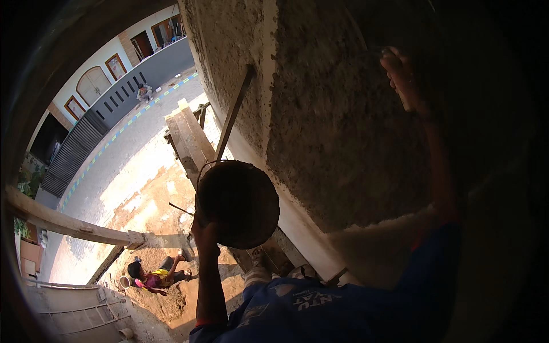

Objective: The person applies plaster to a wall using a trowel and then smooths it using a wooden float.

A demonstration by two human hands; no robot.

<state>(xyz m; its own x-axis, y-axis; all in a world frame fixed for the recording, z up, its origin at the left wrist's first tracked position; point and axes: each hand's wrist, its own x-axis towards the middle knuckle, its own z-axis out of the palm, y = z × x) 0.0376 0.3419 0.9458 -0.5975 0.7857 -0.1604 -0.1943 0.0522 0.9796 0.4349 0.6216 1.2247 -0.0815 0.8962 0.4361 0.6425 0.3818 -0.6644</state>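
Observation:
My left hand (206, 235) grips the rim of a dark round bucket (238, 203), closed around its near left side. The bucket is tilted with its mouth toward me, and its inside is too dark to make out. Raised at the upper right, my right hand (398, 74) is closed around a tool with a short pale handle (406, 105). Shadow hides the tool's head. Close by is a rough grey wall (337, 143), coated with mortar above a smoother, paler band lower down.
I stand high on wooden planks (191, 137) along the wall. A slanted wooden pole (234, 111) leans there; a thick beam (74, 222) crosses at left. Far below, a person (159, 274) is by a sand heap (171, 303) and a bucket (125, 282). Another person (144, 92) sits by a grey fence.

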